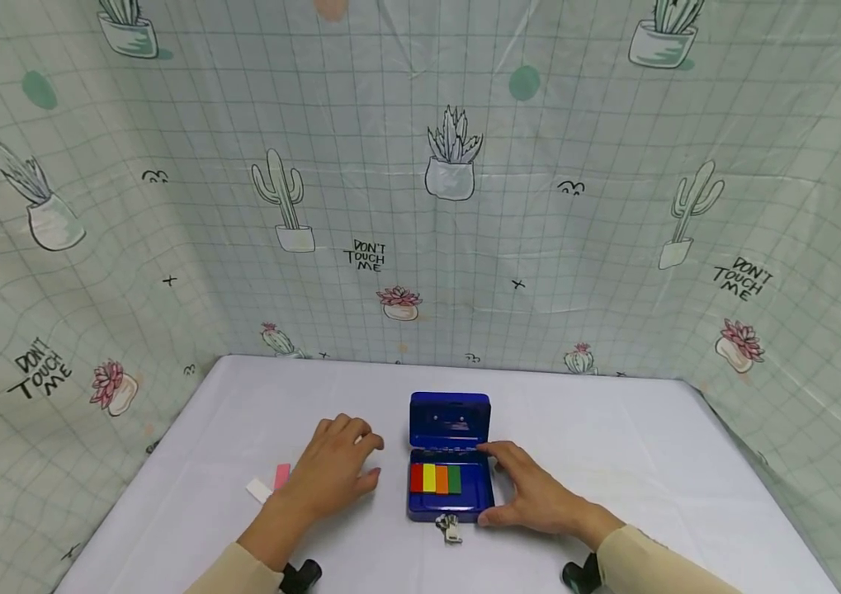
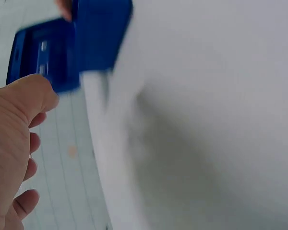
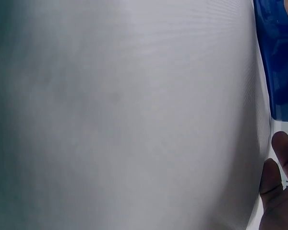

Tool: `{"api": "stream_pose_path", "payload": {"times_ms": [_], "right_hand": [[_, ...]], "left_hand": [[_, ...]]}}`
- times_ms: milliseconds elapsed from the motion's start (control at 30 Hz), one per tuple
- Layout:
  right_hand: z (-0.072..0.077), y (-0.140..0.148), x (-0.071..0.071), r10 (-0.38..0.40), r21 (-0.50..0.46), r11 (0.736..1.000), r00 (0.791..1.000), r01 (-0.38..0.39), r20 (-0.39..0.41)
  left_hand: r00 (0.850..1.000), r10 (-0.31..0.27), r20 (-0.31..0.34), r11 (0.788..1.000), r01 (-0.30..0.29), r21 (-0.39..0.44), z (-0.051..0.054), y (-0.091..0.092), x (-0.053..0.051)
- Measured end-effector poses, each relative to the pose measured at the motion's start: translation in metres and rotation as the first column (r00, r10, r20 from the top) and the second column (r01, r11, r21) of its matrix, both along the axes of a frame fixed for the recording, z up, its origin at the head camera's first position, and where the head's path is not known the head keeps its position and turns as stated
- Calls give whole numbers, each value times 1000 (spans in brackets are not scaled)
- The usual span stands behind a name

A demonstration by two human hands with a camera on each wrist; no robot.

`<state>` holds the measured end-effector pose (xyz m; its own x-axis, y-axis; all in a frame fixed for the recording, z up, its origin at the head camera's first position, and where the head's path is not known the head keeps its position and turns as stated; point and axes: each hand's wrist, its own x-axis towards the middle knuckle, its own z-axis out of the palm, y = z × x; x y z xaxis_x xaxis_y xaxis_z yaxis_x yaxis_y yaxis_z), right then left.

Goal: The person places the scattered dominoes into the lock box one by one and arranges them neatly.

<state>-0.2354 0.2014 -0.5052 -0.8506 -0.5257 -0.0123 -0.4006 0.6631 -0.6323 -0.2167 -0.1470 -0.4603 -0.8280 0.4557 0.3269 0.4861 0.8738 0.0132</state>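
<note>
A small blue cash box [image 1: 475, 495] stands on the white table with its lid [image 1: 450, 421] raised. Inside, toward its left, red [image 1: 417, 478], yellow [image 1: 429, 478], orange [image 1: 441, 479] and green [image 1: 454, 479] strips lie side by side. Keys [image 1: 451, 530] hang at the front of the box. My right hand [image 1: 539, 497] grips the box's right side, index finger near the hinge, thumb at the front corner. Left of the box, my left hand [image 1: 334, 466] is apart from it, fingers loosely bent, with nothing visible in them. The left wrist view is blurred.
A pink strip [image 1: 282, 475] and a white strip [image 1: 259, 490] lie on the table beside my left wrist, partly hidden by it. A cactus-print cloth [image 1: 361, 165] rises behind the white table [image 1: 598, 429] and along its sides.
</note>
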Motion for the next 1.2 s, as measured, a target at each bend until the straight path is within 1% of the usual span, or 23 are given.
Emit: {"api": "stream_pose_path", "payload": {"times_ms": [133,233,333,467,600,733,1000,1200], "right_hand": [[-1,0,0,0,-9,1000,1000,1,10],[-2,0,0,-1,-13,1000,1000,1,15],[-1,0,0,-6,-13,1000,1000,6,18],[-1,0,0,-7,-17,1000,1000,7,18],[-1,0,0,-4,-22,1000,1000,5,21],[-1,0,1,-1,-26,1000,1000,2,21],[0,0,1,2,-25,1000,1000,-1,20],[0,0,1,0,-12,1000,1000,0,18]], "left_hand": [[1000,10,-17,1000,-10,-8,1,-41,4],[1000,22,-1,1000,-22,-16,2,-66,10],[998,49,30,998,-48,-27,3,-85,14],[996,71,58,997,-68,-41,0,-103,16],[990,102,101,994,-97,-47,-5,-115,17],[983,134,129,990,-126,-65,-9,-122,17],[981,140,134,988,-130,-78,-13,-128,17],[975,161,151,985,-150,-84,-13,-129,16]]}}
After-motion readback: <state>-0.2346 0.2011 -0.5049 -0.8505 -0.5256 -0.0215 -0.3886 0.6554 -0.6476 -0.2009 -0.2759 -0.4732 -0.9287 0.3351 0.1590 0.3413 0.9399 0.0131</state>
